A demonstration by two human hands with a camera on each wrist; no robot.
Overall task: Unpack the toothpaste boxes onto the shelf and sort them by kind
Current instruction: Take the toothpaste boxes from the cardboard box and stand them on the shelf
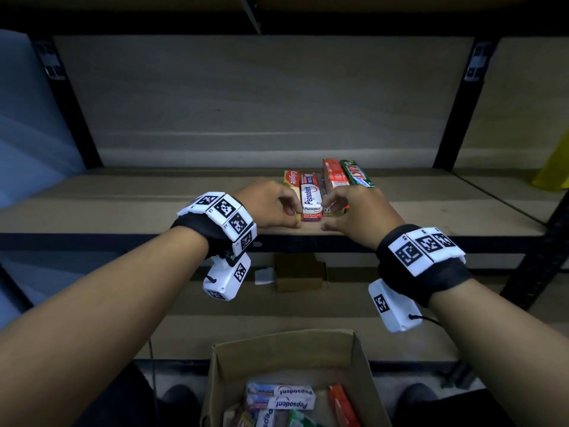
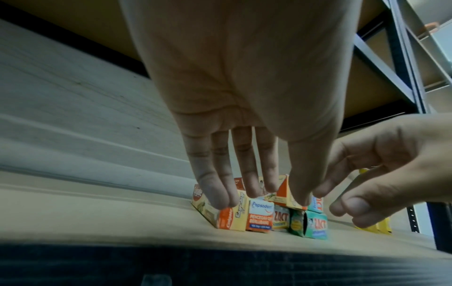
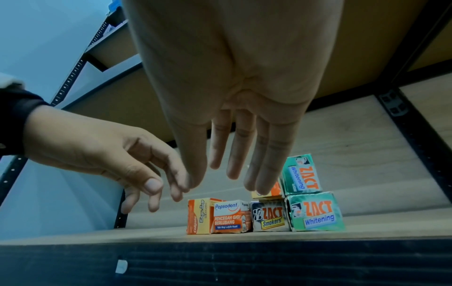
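Note:
Toothpaste boxes stand in a tight row near the front of the shelf (image 1: 154, 204). From left to right they are a Colgate box (image 3: 199, 216), a Pepsodent box (image 3: 231, 216), a Zact Smokers box (image 3: 269, 215) and a green Zact Whitening box (image 3: 316, 212). A second Zact Whitening box (image 3: 302, 174) lies on the first, and an orange box (image 3: 274, 191) lies on the Smokers box. My left hand (image 1: 297, 211) hovers by the Colgate and Pepsodent ends, fingers relaxed, holding nothing. My right hand (image 1: 329, 211) reaches over the Smokers stack with straight fingers and is empty.
An open cardboard carton (image 1: 286, 355) on the floor below holds more Pepsodent boxes (image 1: 281, 396) and others. A small brown box (image 1: 298, 272) sits on the lower shelf. Something yellow (image 1: 554, 171) stands on the shelf far right. Black uprights frame the bay.

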